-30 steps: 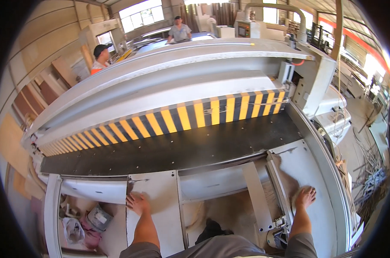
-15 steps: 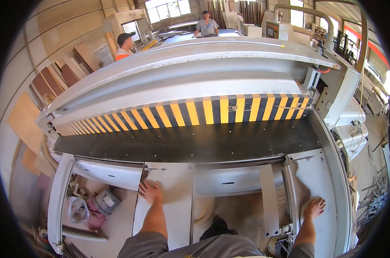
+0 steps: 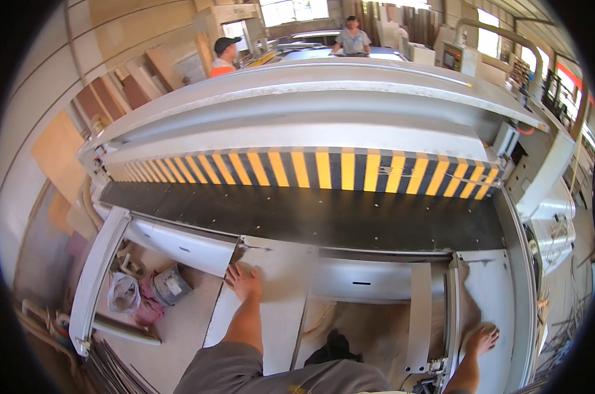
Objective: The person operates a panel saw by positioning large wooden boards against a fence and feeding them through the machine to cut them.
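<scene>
My left hand (image 3: 243,282) lies with fingers spread on a light support plate (image 3: 271,289), close to its left edge. Farther right, my right hand (image 3: 483,339) rests on another pale plate (image 3: 488,279), fingers loosely bent and nothing seen in them. Both plates reach toward me from the dark bed (image 3: 297,217) of a large panel-cutting machine. Behind that bed runs a guard (image 3: 324,169) with yellow and black stripes, under a long light beam (image 3: 297,134).
Between the plates is an open gap with a narrow rail (image 3: 419,315). Below left, a bucket (image 3: 171,285) and a plastic bag (image 3: 123,292) stand on the floor. Beyond the machine are a person in an orange-marked top (image 3: 223,58) and another in grey (image 3: 353,41).
The whole view has swung, so the machine and people sit farther right in the picture. Both hands stay resting on their plates.
</scene>
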A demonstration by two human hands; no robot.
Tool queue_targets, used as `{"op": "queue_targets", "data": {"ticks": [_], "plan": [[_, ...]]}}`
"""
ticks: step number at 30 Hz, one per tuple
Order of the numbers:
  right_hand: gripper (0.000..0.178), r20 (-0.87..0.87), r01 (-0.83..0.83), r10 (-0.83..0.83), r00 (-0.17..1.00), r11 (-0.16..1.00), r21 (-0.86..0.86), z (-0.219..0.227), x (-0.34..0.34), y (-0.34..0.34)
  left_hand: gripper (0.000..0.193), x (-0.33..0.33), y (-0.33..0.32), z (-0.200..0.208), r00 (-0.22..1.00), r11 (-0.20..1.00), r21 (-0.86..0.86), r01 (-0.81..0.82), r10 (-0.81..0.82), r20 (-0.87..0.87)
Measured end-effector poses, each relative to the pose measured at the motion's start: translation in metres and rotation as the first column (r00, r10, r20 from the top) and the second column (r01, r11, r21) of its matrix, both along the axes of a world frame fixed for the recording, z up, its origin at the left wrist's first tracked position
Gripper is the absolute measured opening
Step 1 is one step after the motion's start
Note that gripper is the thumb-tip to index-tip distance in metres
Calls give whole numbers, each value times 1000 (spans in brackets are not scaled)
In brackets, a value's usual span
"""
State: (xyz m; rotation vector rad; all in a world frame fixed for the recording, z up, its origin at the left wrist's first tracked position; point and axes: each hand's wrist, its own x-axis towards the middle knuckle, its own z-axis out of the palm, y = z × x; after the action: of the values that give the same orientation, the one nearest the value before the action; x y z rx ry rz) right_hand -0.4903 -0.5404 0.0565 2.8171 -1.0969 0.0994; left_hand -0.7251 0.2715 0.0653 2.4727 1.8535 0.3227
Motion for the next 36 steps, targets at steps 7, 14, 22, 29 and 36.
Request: {"op": "queue_targets", "data": {"ticks": [7, 14, 22, 29, 36], "plan": [[57, 281, -187, 346, 895, 864, -468, -3, -5, 1, 79, -2, 9, -4, 999, 998, -26, -51, 50, -15], [73, 82, -178, 173, 982, 982, 60, 19, -17, 6, 77, -3, 4, 9, 999, 997, -65, -43, 45, 30], [69, 73, -186, 183, 980, 982, 37, 26, -17, 19, 79, -3, -3, 17, 999, 998, -54, -16, 19, 50], [68, 64, -133, 133, 989, 991, -2, 26, -40, 1, 80, 3, 1, 6, 998, 999, 30, 28, -30, 53], [68, 102, -236, 243, 965, 969, -77, 4, -19, 2, 77, -8, 9, -4, 998, 999, -4, -34, 34, 59]]}}
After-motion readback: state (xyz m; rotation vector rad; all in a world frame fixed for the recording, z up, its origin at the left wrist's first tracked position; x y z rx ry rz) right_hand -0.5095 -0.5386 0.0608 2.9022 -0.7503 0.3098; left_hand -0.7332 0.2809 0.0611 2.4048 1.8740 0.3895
